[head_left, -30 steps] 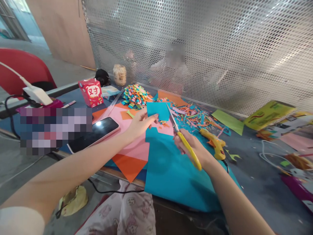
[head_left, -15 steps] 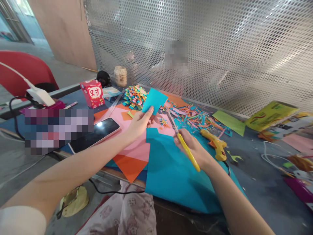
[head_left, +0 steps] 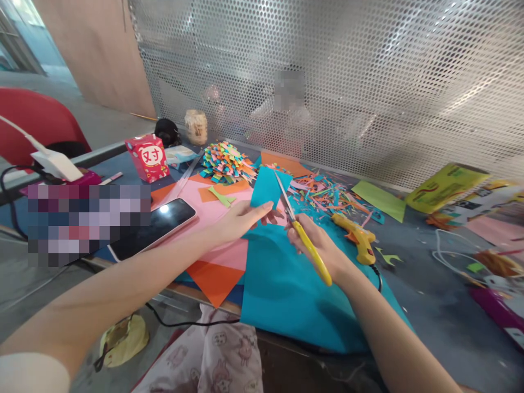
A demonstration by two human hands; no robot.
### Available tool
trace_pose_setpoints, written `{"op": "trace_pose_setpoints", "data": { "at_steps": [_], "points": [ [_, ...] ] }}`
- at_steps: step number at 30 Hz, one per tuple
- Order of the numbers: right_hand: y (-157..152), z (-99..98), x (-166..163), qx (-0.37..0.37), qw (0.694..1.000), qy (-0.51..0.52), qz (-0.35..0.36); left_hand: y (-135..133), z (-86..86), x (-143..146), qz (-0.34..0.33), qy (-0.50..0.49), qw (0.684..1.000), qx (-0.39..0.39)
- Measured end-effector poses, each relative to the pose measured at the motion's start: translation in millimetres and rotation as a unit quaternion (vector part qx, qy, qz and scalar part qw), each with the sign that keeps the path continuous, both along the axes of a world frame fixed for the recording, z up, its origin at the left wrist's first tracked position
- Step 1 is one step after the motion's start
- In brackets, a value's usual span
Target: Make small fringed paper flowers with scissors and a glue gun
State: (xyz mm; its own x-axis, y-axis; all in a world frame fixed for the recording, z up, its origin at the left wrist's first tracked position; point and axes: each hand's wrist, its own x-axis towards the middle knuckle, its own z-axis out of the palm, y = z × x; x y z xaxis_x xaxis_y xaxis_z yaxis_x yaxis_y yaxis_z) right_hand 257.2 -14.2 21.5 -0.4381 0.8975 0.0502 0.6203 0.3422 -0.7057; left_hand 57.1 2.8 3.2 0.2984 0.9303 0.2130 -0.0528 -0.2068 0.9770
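Note:
My left hand (head_left: 241, 218) pinches a small teal paper piece (head_left: 267, 187), held upright above the table. My right hand (head_left: 317, 245) grips yellow-handled scissors (head_left: 303, 234), whose blades point up and touch the right edge of that piece. Under both hands lies a large teal paper sheet (head_left: 295, 295) that hangs over the table's near edge. Pink paper (head_left: 221, 240) and orange paper (head_left: 213, 278) lie to its left.
A yellow glue gun (head_left: 356, 237) lies right of my right hand. Paper scraps (head_left: 323, 194), a pile of coloured paper bits (head_left: 227, 161), a phone (head_left: 151, 226), a red carton (head_left: 147, 157) and a jar (head_left: 195, 126) are on the table. A perforated metal screen (head_left: 368, 82) stands behind.
My left hand turned the small teal piece and brought it lower and right, against the scissor blades. The right hand with the scissors barely moved.

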Motion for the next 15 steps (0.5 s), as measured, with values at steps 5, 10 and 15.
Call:
{"op": "trace_pose_setpoints", "data": {
  "at_steps": [5, 10, 15],
  "points": [
    [0.4, -1.4, 0.2, -0.006, 1.000, 0.011, 0.000, 1.7, -1.1, -0.8, 0.027, 0.003, 0.999, -0.023],
    [4.8, -8.6, 1.3, -0.004, 0.999, 0.035, -0.014, 1.6, -1.1, -0.7, -0.003, 0.036, 0.999, 0.032],
    [8.7, -20.1, 4.9, 0.008, 0.998, 0.063, -0.014, 1.5, -0.8, -0.3, -0.036, 0.063, 0.997, 0.039]
  ]
}}
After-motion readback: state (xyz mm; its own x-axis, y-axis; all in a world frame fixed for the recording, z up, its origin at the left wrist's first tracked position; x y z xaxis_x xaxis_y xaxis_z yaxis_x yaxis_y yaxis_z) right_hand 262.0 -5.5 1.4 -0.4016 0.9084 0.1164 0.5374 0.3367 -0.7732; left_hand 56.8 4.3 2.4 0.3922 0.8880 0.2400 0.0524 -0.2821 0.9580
